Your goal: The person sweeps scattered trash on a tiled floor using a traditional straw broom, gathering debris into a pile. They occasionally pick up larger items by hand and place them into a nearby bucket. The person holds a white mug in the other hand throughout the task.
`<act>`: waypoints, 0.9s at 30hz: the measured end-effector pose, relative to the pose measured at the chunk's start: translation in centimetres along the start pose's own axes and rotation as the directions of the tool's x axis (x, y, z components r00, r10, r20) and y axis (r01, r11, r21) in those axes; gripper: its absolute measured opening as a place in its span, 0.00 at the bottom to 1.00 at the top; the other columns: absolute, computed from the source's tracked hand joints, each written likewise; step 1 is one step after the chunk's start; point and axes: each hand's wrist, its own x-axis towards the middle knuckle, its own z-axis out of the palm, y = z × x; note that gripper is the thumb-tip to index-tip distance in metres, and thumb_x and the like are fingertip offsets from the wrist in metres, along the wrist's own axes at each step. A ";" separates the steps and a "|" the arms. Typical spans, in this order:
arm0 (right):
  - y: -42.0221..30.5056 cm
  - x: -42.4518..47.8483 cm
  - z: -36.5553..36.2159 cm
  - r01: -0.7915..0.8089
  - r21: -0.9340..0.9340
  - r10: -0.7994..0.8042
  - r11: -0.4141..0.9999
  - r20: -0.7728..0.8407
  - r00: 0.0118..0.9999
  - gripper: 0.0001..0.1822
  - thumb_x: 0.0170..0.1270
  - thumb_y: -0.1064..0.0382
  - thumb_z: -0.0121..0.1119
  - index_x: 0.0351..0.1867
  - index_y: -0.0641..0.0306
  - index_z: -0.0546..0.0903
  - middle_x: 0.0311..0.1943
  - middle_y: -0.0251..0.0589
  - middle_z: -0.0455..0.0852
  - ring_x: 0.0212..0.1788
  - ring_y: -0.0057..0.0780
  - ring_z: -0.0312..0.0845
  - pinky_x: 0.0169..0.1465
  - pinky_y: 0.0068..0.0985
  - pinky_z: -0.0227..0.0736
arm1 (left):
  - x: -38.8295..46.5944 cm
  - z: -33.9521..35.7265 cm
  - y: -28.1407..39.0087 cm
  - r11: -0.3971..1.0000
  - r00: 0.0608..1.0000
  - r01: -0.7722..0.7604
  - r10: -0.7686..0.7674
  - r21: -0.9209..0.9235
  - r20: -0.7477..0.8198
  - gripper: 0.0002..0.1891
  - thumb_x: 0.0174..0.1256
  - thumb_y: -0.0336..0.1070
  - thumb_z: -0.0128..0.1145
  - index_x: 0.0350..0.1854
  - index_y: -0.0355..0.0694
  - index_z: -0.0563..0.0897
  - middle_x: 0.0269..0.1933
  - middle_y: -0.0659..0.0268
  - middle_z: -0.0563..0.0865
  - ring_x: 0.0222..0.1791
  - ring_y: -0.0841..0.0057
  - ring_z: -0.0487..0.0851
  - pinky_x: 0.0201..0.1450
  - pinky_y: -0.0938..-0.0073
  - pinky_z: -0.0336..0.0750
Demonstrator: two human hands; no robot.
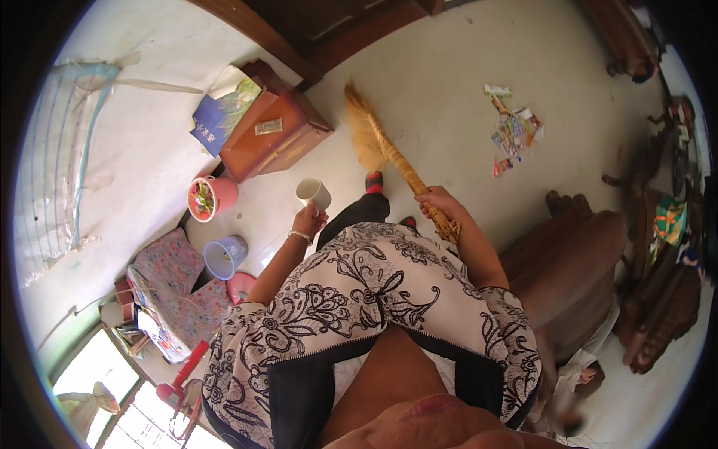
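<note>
My left hand (310, 220), with a bracelet at the wrist, grips the handle of a white mug (313, 194), and the mug's open top tilts away from me. In my right hand (440, 204) is the bound handle of a straw broom (405, 168). Its bristle head fans out ahead of my feet, towards the wooden cabinet. On the floor to the right, apart from the broom, lies a pile of wrappers and paper scraps (515, 132).
At the left stand a reddish wooden cabinet (291, 134), a pink bucket (220, 195), a blue waste bin (225, 257) and a cloth-covered seat (168, 264). Dark carved wooden furniture (572, 252) stands close on my right. A dark doorway frame (359, 39) lies ahead.
</note>
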 end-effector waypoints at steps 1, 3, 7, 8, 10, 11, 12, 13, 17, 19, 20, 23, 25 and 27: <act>-0.6 1.4 0.4 -0.022 -0.004 0.022 1.000 0.009 1.000 0.11 0.52 0.65 0.61 0.32 0.70 0.73 0.19 0.37 0.74 0.17 0.23 0.71 0.20 0.22 0.70 | 0.2 0.2 1.2 1.000 1.000 -0.005 0.005 0.009 0.005 0.22 0.64 0.54 0.49 0.38 0.35 0.72 0.30 0.59 0.79 0.27 0.71 0.80 0.27 0.73 0.75; -0.4 4.2 -1.1 -0.038 0.067 0.040 0.997 -0.033 0.999 0.11 0.53 0.64 0.61 0.31 0.70 0.74 0.18 0.37 0.75 0.16 0.24 0.71 0.20 0.21 0.70 | 0.5 0.3 3.2 1.000 1.000 0.016 -0.016 0.002 -0.014 0.23 0.64 0.54 0.49 0.42 0.34 0.73 0.31 0.61 0.79 0.28 0.72 0.80 0.29 0.75 0.76; 0.3 3.7 -5.7 -0.003 0.260 0.036 0.966 -0.124 0.992 0.11 0.54 0.63 0.59 0.30 0.70 0.74 0.18 0.39 0.76 0.16 0.25 0.72 0.18 0.22 0.69 | 0.9 -1.1 4.7 0.999 0.998 0.019 -0.018 0.027 -0.053 0.22 0.64 0.54 0.48 0.40 0.35 0.73 0.29 0.61 0.79 0.27 0.72 0.80 0.28 0.75 0.76; 0.0 3.4 -6.3 -0.022 0.274 0.065 0.961 -0.147 0.987 0.11 0.54 0.63 0.59 0.30 0.70 0.74 0.18 0.40 0.76 0.15 0.25 0.72 0.18 0.22 0.69 | 1.7 -2.1 4.2 0.998 0.999 0.009 -0.006 0.065 -0.044 0.22 0.65 0.54 0.48 0.40 0.35 0.73 0.29 0.61 0.79 0.26 0.72 0.80 0.27 0.75 0.76; -1.9 1.9 -6.5 -0.056 0.309 0.122 0.949 -0.198 0.972 0.11 0.55 0.62 0.59 0.30 0.69 0.73 0.17 0.40 0.76 0.15 0.26 0.72 0.18 0.22 0.69 | 2.7 -2.6 3.9 0.999 0.998 0.025 -0.023 0.023 -0.059 0.22 0.65 0.54 0.47 0.39 0.36 0.73 0.27 0.61 0.79 0.25 0.72 0.79 0.26 0.75 0.75; -3.0 1.5 -6.2 -0.049 0.281 0.112 0.958 -0.211 0.971 0.11 0.55 0.63 0.58 0.31 0.69 0.73 0.18 0.40 0.76 0.16 0.26 0.72 0.18 0.22 0.69 | 3.2 -2.8 3.7 0.997 0.995 0.047 -0.052 -0.060 -0.086 0.21 0.65 0.54 0.47 0.39 0.36 0.73 0.26 0.61 0.78 0.25 0.72 0.79 0.26 0.75 0.75; -4.5 0.5 -5.4 -0.041 0.257 0.103 0.965 -0.234 0.967 0.10 0.55 0.63 0.58 0.31 0.68 0.72 0.18 0.40 0.76 0.16 0.26 0.72 0.18 0.22 0.69 | 3.8 -2.3 3.5 0.987 0.991 0.074 -0.089 -0.139 -0.101 0.21 0.65 0.54 0.47 0.38 0.36 0.72 0.26 0.61 0.78 0.24 0.72 0.79 0.25 0.75 0.75; -5.9 0.1 -4.5 -0.033 0.233 0.091 0.972 -0.246 0.965 0.10 0.55 0.64 0.58 0.32 0.68 0.72 0.18 0.39 0.76 0.16 0.26 0.72 0.18 0.22 0.69 | 4.2 -2.1 3.7 0.988 0.990 0.082 -0.096 -0.131 -0.106 0.21 0.65 0.54 0.47 0.38 0.36 0.72 0.25 0.61 0.78 0.24 0.72 0.79 0.25 0.75 0.75; -9.2 -0.5 -2.9 0.039 0.312 0.015 0.949 -0.168 0.986 0.11 0.55 0.64 0.58 0.35 0.67 0.71 0.20 0.38 0.75 0.17 0.24 0.72 0.19 0.23 0.70 | 4.6 -1.8 3.7 0.989 0.989 0.101 -0.111 -0.107 -0.095 0.21 0.65 0.54 0.47 0.38 0.36 0.72 0.25 0.60 0.78 0.24 0.71 0.79 0.24 0.75 0.75; -12.0 0.5 -2.8 0.050 0.294 -0.029 0.954 -0.076 0.997 0.11 0.55 0.65 0.59 0.36 0.66 0.71 0.21 0.37 0.76 0.17 0.23 0.72 0.19 0.23 0.71 | 4.9 -0.9 4.0 0.995 0.994 0.092 -0.095 -0.048 -0.049 0.22 0.65 0.54 0.47 0.38 0.36 0.72 0.25 0.61 0.78 0.24 0.72 0.79 0.23 0.76 0.74; -13.2 2.3 -3.1 0.046 0.223 -0.042 0.974 -0.022 0.999 0.11 0.55 0.64 0.59 0.36 0.66 0.71 0.22 0.37 0.76 0.18 0.23 0.72 0.20 0.23 0.72 | 4.9 -0.4 4.2 0.997 0.998 0.025 -0.021 0.070 -0.051 0.22 0.65 0.54 0.47 0.38 0.35 0.72 0.25 0.61 0.78 0.24 0.72 0.79 0.23 0.76 0.74; -17.9 8.6 -2.1 0.096 0.083 -0.105 0.992 0.112 0.988 0.12 0.56 0.61 0.57 0.35 0.66 0.72 0.20 0.38 0.76 0.16 0.24 0.71 0.19 0.22 0.68 | 4.5 1.4 5.0 0.985 0.994 -0.051 0.067 0.167 -0.091 0.22 0.65 0.54 0.47 0.39 0.35 0.72 0.25 0.60 0.78 0.24 0.72 0.79 0.24 0.76 0.74; -20.6 13.8 -1.7 0.098 0.025 -0.101 0.995 0.183 0.978 0.11 0.56 0.60 0.56 0.30 0.67 0.73 0.17 0.39 0.76 0.15 0.25 0.71 0.19 0.23 0.66 | 4.0 3.0 5.7 0.992 0.982 0.042 -0.063 -0.119 -0.176 0.22 0.66 0.54 0.47 0.38 0.34 0.72 0.26 0.60 0.78 0.24 0.72 0.79 0.25 0.77 0.73; -24.1 19.0 -2.5 0.058 -0.064 -0.042 0.996 0.234 0.971 0.11 0.56 0.59 0.56 0.28 0.67 0.74 0.16 0.38 0.76 0.14 0.24 0.70 0.19 0.23 0.65 | 3.3 4.0 5.9 0.996 0.981 0.022 -0.038 -0.087 -0.191 0.21 0.67 0.51 0.46 0.38 0.32 0.73 0.27 0.60 0.79 0.25 0.72 0.79 0.26 0.75 0.74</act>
